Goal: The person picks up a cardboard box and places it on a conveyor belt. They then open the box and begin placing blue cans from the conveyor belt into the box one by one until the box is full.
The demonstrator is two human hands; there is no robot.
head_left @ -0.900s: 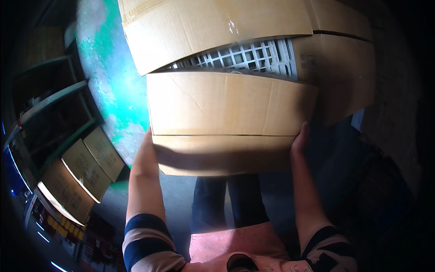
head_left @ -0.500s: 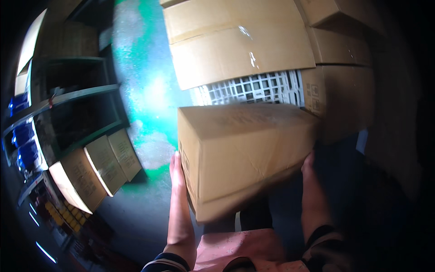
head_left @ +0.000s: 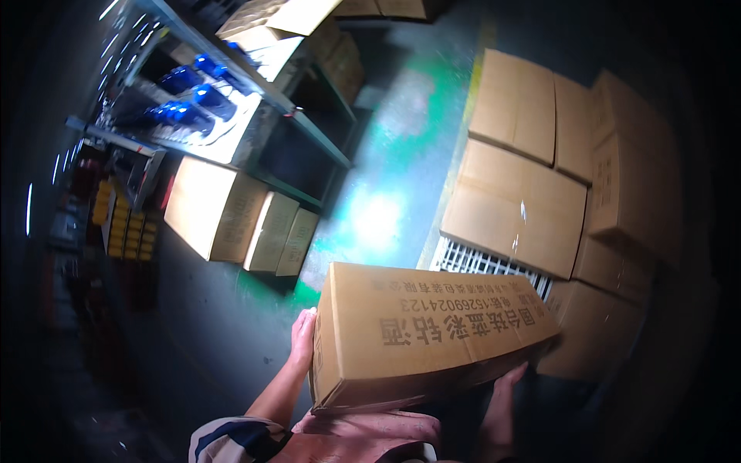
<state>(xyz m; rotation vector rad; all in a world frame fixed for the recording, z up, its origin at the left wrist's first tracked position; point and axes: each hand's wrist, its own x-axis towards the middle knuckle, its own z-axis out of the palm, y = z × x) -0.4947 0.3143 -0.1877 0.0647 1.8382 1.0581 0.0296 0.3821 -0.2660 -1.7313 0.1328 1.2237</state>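
A long brown cardboard box (head_left: 432,332) is held in front of my body, its printed long side facing up toward me. My left hand (head_left: 303,333) presses flat against its left end, with the thumb near the upper edge. Under the right part of the lower edge, my right hand (head_left: 511,378) supports the box; its fingers are partly hidden beneath it. The box hangs tilted, apart from the white plastic grid pallet (head_left: 494,262) just beyond it.
Several brown cartons (head_left: 525,208) are stacked on the pallet at right. To the left stands a metal workbench (head_left: 309,123) bearing blue bottle-like items (head_left: 185,108). Three open-looking cartons (head_left: 220,212) sit by its near end. A green-and-grey floor aisle (head_left: 370,208) runs between.
The view has swung toward the left, so the stack now lies farther right and the workbench nearer the middle. The held box has turned, showing its printed side; both hands still hold it.
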